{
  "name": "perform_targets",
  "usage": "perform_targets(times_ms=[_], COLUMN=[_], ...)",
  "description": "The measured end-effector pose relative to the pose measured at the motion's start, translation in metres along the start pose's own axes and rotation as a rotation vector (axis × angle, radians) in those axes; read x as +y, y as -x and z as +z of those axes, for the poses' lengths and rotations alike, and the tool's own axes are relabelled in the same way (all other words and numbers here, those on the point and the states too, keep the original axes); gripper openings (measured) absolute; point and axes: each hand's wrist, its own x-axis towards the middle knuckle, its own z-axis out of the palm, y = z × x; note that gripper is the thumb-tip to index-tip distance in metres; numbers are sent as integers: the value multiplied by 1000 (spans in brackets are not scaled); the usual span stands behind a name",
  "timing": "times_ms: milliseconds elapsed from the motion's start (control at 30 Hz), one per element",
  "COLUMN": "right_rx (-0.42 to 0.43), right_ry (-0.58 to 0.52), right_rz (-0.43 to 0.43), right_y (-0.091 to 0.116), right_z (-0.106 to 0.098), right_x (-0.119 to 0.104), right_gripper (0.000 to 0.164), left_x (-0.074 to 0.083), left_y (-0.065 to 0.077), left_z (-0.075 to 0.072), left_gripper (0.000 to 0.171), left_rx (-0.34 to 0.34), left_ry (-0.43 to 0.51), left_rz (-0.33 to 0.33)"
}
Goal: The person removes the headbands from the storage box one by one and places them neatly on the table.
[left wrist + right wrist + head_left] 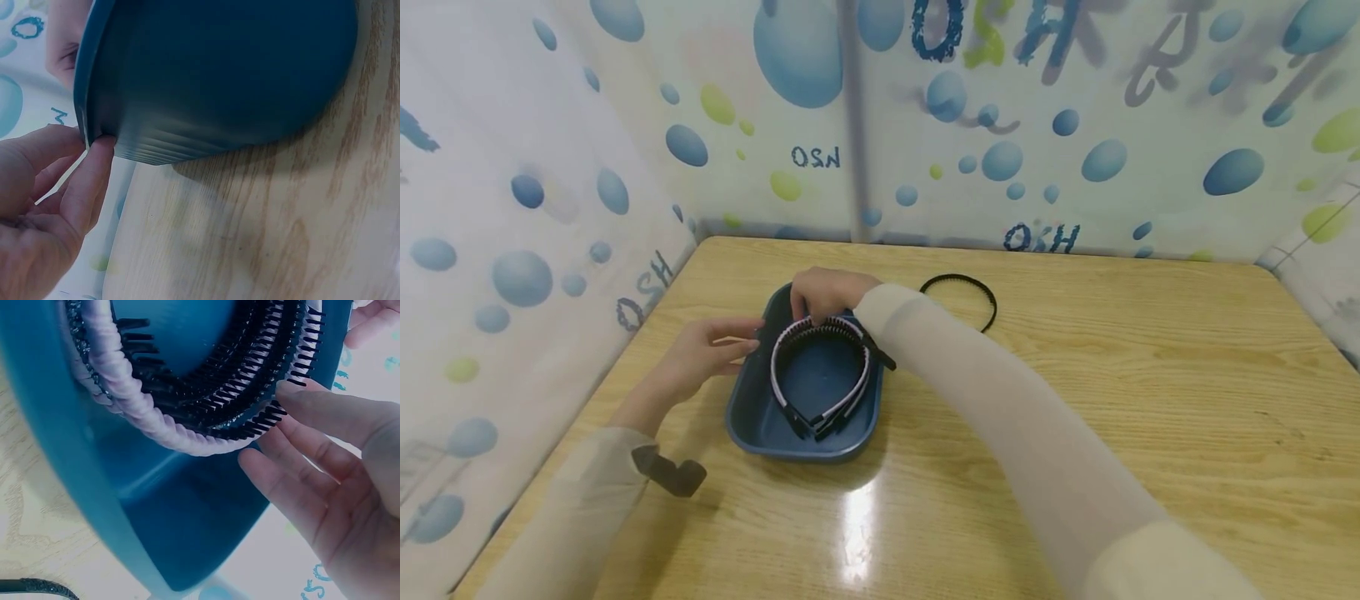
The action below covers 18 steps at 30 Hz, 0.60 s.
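A dark blue plastic basin (752, 446) stands on the table, with several toothed headbands, lilac and black, nested inside it. My left hand (700, 354) is at the basin's left side. In the left wrist view its thumb and fingertips pinch the basin's rim (87, 94). Over the far end of the basin, my right hand (831, 292) reaches in from above. Its thumb and fingers pinch a twisted lilac headband (150, 419) with black teeth, seen close in the right wrist view. The headband's ends point toward the near side of the basin.
A thin black headband (994, 304) lies on the wooden table (1150, 375) right of the basin, partly behind the right forearm. Fabric walls (925, 208) with printed blue and green drops enclose the table at the back and sides.
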Motion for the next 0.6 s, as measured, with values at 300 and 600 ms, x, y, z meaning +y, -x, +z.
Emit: perform_targets(times_ms=[300,600], right_rx=[25,47], right_ry=[10,22], right_rz=[-14,-71], right_y=[5,10], right_z=[-2,-8], right_x=[1,-2], right_gripper=[26,26], left_x=[1,0], left_y=[0,0], left_z=[2,1], left_gripper=[42,42], left_rx=[13,8], left_ry=[-10,-8], left_rz=[-9,-1])
